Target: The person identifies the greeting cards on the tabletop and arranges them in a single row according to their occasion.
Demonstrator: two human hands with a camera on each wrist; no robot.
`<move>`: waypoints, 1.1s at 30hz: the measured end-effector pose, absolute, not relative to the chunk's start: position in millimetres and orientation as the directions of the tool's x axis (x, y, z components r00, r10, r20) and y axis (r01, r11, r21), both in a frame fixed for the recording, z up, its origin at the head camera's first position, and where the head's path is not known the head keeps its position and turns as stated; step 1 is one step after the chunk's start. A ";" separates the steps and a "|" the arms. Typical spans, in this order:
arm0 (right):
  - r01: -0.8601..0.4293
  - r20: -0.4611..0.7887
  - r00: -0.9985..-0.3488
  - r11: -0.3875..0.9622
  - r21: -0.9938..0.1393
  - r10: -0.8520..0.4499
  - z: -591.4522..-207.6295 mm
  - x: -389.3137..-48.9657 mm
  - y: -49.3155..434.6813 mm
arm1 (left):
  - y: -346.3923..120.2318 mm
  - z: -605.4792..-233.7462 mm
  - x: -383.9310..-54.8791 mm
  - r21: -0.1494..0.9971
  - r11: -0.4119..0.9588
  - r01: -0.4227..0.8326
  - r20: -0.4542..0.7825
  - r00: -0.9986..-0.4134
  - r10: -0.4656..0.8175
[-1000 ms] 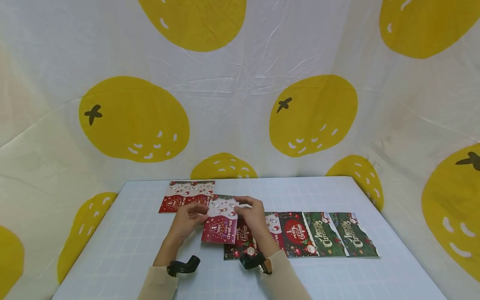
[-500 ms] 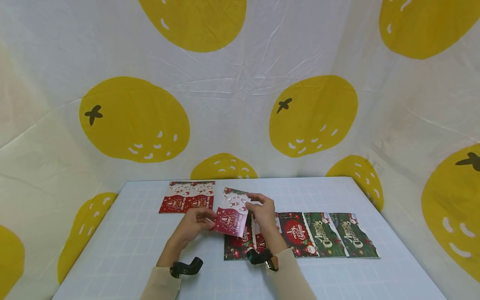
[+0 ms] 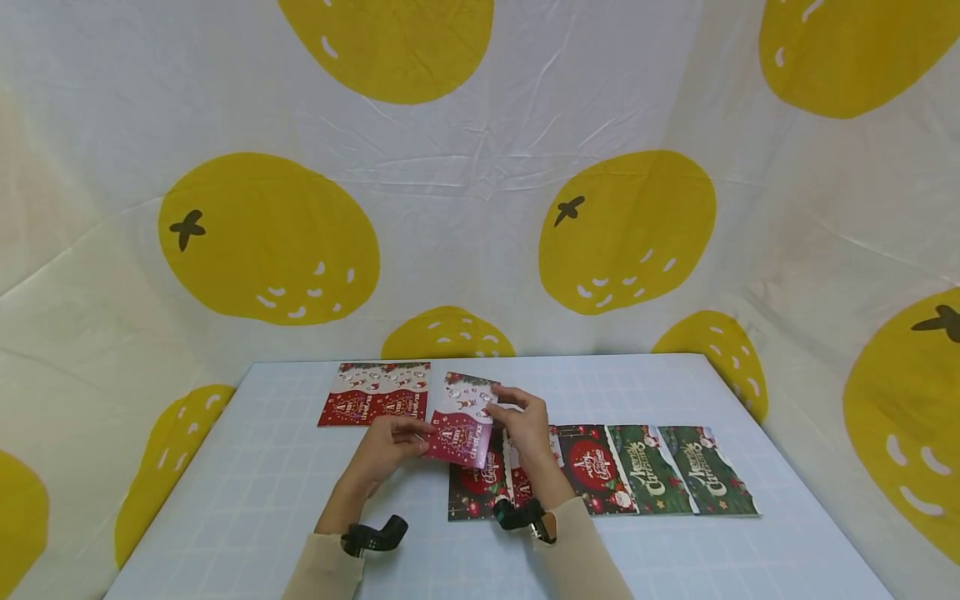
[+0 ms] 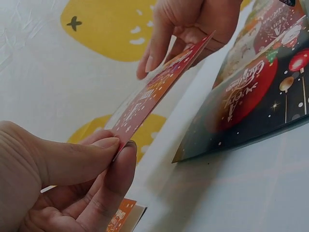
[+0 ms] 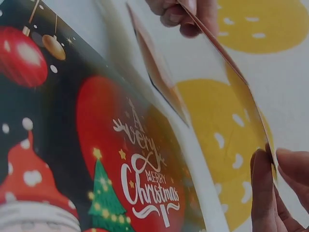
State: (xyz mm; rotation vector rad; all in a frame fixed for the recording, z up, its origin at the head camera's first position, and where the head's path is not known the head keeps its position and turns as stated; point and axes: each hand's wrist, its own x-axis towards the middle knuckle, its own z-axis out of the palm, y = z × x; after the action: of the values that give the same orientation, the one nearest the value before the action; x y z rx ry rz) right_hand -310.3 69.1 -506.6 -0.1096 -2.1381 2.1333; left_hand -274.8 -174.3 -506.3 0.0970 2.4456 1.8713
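A red and white Christmas card (image 3: 467,412) is held tilted above the table between both hands. My left hand (image 3: 388,454) pinches its lower left corner; thumb and fingertip meet on that corner in the left wrist view, where the card (image 4: 147,99) appears nearly edge-on. My right hand (image 3: 525,423) pinches the card's upper right edge, and the right wrist view has thumb and fingers on either side of it. Under the right hand, a dark card (image 3: 468,500) with a red circle and another red and white card are partly covered.
Two red and white cards (image 3: 375,396) lie side by side at the back left of the white table (image 3: 247,492). Rightward along the row are another dark card (image 3: 592,471) and two green cards (image 3: 708,471). A curtain (image 3: 457,242) printed with yellow fruit hangs behind.
Both hands have carried the card to the right and slightly up, away from the back left pair, and it has turned to a slant. Over the last half second it barely moves.
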 end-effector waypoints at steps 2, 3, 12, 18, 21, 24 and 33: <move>-0.039 0.037 -0.993 -0.009 -0.999 0.113 -505.5 -309.5 67.2 | -174.7 -505.7 -274.4 0.968 0.252 0.014 -0.004 -0.998 0.069; -0.036 0.035 -0.995 -0.015 -0.999 0.099 -505.0 -309.0 66.1 | -174.9 -505.2 -274.2 0.969 0.248 0.015 -0.001 -0.998 0.062; -0.017 0.017 -1.000 0.007 -1.000 -0.002 -501.1 -301.7 53.7 | -180.5 -502.5 -274.1 0.972 0.235 -0.011 -0.007 -1.000 -0.017; -0.028 0.022 -0.996 0.055 -0.998 -0.091 -501.5 -298.3 45.8 | -185.1 -502.7 -276.7 0.976 0.219 -0.017 0.005 -0.995 -0.102; -0.023 0.018 -0.992 0.044 -0.999 -0.124 -502.7 -297.8 42.5 | -187.7 -503.2 -277.7 0.975 0.222 -0.014 0.015 -0.991 -0.129; -0.016 0.012 -0.989 0.022 -1.000 -0.149 -499.0 -296.0 40.3 | -190.0 -503.3 -278.5 0.973 0.229 -0.019 0.016 -0.989 -0.148; -0.047 0.038 -0.990 0.060 -0.997 -0.136 -505.5 -297.0 37.1 | -190.7 -503.1 -278.5 0.970 0.244 -0.016 0.028 -0.984 -0.175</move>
State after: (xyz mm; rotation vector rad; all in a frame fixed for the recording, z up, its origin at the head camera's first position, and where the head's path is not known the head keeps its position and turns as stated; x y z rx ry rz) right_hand -297.0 37.1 -505.5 0.2016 -2.3337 2.1900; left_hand -278.5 -190.7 -503.1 -0.1993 2.5770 2.0067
